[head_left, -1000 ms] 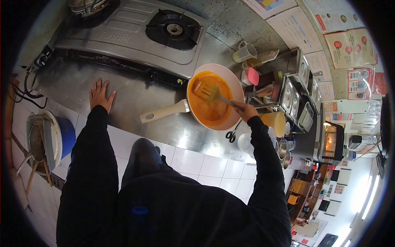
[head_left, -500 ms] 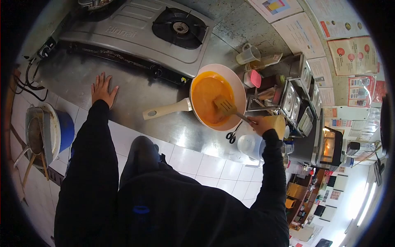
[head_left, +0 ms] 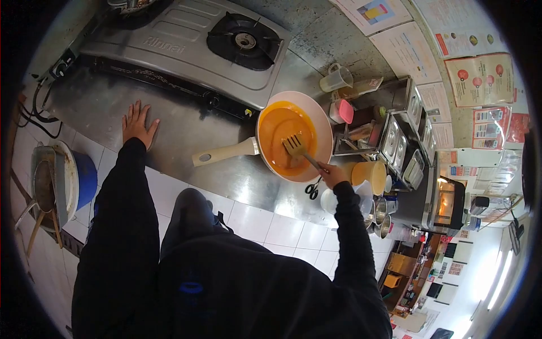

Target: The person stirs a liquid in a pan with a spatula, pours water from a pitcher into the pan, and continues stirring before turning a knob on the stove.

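Observation:
My left hand lies flat on the steel counter, fingers spread, holding nothing. My right hand is wrapped round the handle of a slotted spatula. The spatula's head rests in orange sauce inside a pale pink pan. The pan sits on the counter right of my left hand, its cream handle pointing left, touched by neither hand. Black-handled scissors lie just below the pan, beside my right hand.
A two-burner gas stove stands behind the counter. Right of the pan are a pink-lidded tub, a clear measuring jug, a yellowish container and metal-lidded bins. A blue bucket stands at the far left.
My right hand has moved left and slightly down with the spatula, whose head has shifted left within the sauce. My left hand still lies flat on the counter.

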A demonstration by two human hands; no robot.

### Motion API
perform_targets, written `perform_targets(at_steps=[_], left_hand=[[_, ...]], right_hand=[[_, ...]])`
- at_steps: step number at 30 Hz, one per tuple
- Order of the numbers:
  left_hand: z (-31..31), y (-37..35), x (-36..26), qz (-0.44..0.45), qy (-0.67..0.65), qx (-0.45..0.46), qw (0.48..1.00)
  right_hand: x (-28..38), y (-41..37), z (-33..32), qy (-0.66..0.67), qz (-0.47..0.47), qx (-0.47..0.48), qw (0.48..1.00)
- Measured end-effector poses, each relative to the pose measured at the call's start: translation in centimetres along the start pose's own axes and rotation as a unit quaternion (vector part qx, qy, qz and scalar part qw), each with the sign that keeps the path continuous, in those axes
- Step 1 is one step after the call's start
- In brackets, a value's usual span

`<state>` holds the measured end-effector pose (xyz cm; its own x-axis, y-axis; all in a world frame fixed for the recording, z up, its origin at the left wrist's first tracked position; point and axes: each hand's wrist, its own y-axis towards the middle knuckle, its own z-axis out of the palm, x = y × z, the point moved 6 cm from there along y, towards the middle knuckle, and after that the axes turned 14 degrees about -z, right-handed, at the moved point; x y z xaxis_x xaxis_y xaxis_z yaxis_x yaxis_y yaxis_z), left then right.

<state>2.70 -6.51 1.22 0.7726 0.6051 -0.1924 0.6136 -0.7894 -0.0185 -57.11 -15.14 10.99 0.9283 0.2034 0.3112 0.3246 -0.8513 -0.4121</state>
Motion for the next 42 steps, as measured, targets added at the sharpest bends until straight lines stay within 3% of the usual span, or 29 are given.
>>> perform_targets(at_steps=[10,18,26,30,32,34,36,39,42], left_hand=[[-0.2,0.0,0.0,-0.003,-0.005,0.009,1.000],[-0.6,-0.1,-0.2,-0.010,-0.011,0.016,1.000],[-0.7,-0.2,-0.3,-0.016,-0.007,0.026,1.000],[-0.7,-0.2,-0.2,-0.017,0.000,0.025,1.000],[-0.5,-0.1,-0.1,-0.012,0.000,0.015,1.000],[-0.5,-0.1,-0.1,-0.008,-0.001,0.012,1.000],[-0.6,-0.1,-0.3,-0.008,-0.004,0.018,1.000],[-0.5,-0.1,-0.2,-0.004,-0.004,0.016,1.000],[-0.5,0.0,-0.1,-0.005,-0.005,0.012,1.000]], right_hand=[[3.0,3.2,3.2,0.075,-0.051,-0.158,0.983],[2.3,2.3,3.4,0.015,-0.066,-0.223,0.972],[4.0,-0.8,0.6,-0.131,-0.091,-0.232,0.959],[4.7,-2.0,-3.1,-0.245,-0.096,-0.178,0.948],[4.1,-1.9,-5.7,-0.302,-0.048,-0.109,0.946],[2.3,-1.1,-8.4,-0.274,-0.022,-0.060,0.960],[0.3,0.5,-10.3,-0.209,-0.069,0.044,0.975],[-0.8,1.0,-10.0,-0.211,-0.039,0.142,0.966],[-3.9,1.6,-6.9,-0.201,-0.036,0.127,0.971]])
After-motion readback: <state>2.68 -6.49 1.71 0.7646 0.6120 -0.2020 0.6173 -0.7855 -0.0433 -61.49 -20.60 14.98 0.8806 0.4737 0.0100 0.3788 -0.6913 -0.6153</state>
